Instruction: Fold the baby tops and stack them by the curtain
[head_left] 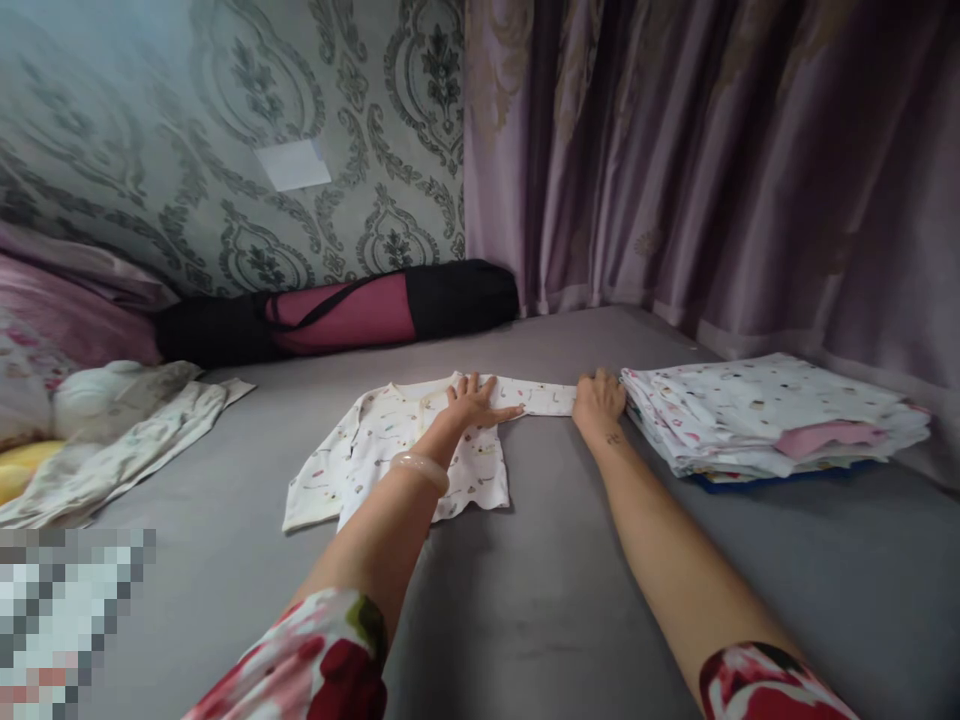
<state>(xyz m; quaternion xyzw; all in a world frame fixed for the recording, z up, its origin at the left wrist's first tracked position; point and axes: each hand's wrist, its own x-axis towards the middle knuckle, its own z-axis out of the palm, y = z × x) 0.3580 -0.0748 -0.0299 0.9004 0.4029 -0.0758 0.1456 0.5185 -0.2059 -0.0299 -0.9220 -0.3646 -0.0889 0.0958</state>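
A small white long-sleeved baby shirt (382, 430) with a scattered print lies spread on the grey bed sheet (525, 590). My left hand (474, 402) rests flat on the shirt near its right shoulder, fingers spread. Out to the right, the shirt's sleeve (551, 397) is stretched straight, and my right hand (598, 402) has its fingers closed around the cuff end, hiding that end. The shirt's other sleeve (315, 490) slants down to the left. My left forearm covers part of the lower body of the shirt.
Right beside my right hand is a stack of folded printed clothes (772, 410). A black and maroon long bag (345, 310) lies along the wall. Printed pants (165, 430) and a pale plush toy (94, 400) are at the left. Purple curtains (675, 150) hang behind.
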